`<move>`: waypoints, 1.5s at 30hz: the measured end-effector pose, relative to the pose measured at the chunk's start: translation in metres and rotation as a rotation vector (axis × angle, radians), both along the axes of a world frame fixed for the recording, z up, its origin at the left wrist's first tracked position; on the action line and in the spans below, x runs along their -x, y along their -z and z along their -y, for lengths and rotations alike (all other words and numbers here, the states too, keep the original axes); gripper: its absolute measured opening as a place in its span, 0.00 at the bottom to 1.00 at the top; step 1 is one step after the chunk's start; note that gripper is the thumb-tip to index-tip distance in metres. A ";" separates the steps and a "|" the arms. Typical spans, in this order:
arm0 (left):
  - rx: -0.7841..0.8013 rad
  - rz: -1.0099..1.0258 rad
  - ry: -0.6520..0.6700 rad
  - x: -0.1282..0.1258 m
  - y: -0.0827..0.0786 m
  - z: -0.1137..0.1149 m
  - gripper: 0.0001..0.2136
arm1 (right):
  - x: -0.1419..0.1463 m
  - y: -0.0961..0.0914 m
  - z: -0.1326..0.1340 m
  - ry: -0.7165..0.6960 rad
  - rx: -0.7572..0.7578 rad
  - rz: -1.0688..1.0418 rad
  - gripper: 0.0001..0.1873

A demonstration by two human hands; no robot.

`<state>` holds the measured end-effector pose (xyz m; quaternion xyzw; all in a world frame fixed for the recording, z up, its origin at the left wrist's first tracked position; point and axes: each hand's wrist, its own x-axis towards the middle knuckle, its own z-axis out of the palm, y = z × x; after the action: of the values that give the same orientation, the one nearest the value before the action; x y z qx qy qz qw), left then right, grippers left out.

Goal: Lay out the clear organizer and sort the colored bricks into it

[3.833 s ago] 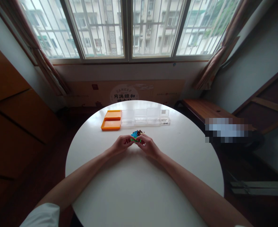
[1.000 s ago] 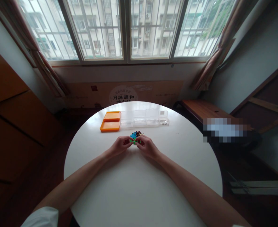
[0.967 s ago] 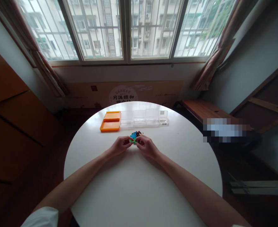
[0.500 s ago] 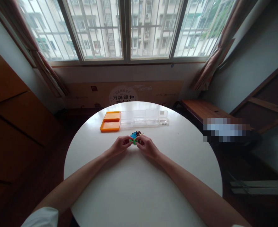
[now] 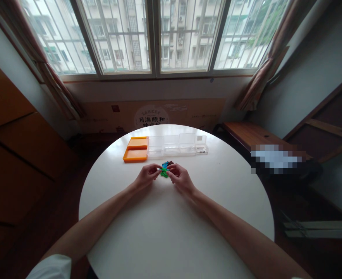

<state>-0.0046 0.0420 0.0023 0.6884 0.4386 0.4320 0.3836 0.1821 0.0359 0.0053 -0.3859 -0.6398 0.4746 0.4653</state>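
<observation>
Near the middle of the white table, my left hand (image 5: 148, 174) and my right hand (image 5: 181, 176) face each other, thumbs and fingers bent into a pinch. Between their fingertips is a small green piece (image 5: 165, 169), which both hands seem to grip; its exact shape is too small to tell. Just under the fingers lies a little heap of green pieces (image 5: 164, 174). Behind it are blue pieces (image 5: 165, 165) and dark brown pieces (image 5: 170, 162), partly hidden by my right fingers.
Beyond the heap, an orange two-part tray (image 5: 135, 159) stands beside a row of clear plastic boxes (image 5: 171, 154) with raised lids, on the round white table (image 5: 165, 224). To the right is a wooden bench (image 5: 240, 133) with a blurred patch over it.
My hands have drawn slightly apart, and more of the green pieces shows between and below them. The tray and clear boxes have stayed in place.
</observation>
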 end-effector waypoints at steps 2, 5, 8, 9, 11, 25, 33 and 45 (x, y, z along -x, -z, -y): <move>0.001 0.007 -0.001 0.000 -0.001 0.000 0.16 | 0.001 0.001 0.000 -0.016 0.065 -0.041 0.14; 0.019 0.041 0.003 -0.001 -0.003 0.001 0.16 | 0.000 0.004 -0.002 -0.029 0.075 -0.069 0.15; 0.081 0.134 -0.003 -0.005 -0.008 0.004 0.17 | -0.002 0.003 -0.004 -0.054 0.097 -0.127 0.17; 0.108 0.175 -0.008 -0.006 -0.009 0.006 0.18 | -0.002 0.003 -0.004 -0.062 0.115 -0.153 0.18; 0.157 0.246 -0.017 -0.009 -0.012 0.008 0.18 | -0.003 0.000 -0.005 -0.068 0.170 -0.222 0.18; 0.290 0.272 0.062 -0.007 -0.013 0.010 0.16 | -0.005 -0.004 -0.008 -0.130 0.358 -0.360 0.17; 0.275 0.240 0.055 -0.009 -0.018 0.010 0.17 | -0.006 0.001 -0.011 -0.129 0.347 -0.330 0.16; 0.252 0.230 0.042 -0.011 -0.016 0.010 0.17 | -0.006 0.004 -0.015 -0.167 0.368 -0.369 0.16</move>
<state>0.0067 0.0316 0.0181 0.5898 0.4280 0.4415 0.5235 0.1878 0.0507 0.0011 -0.3166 -0.4769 0.6819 0.4554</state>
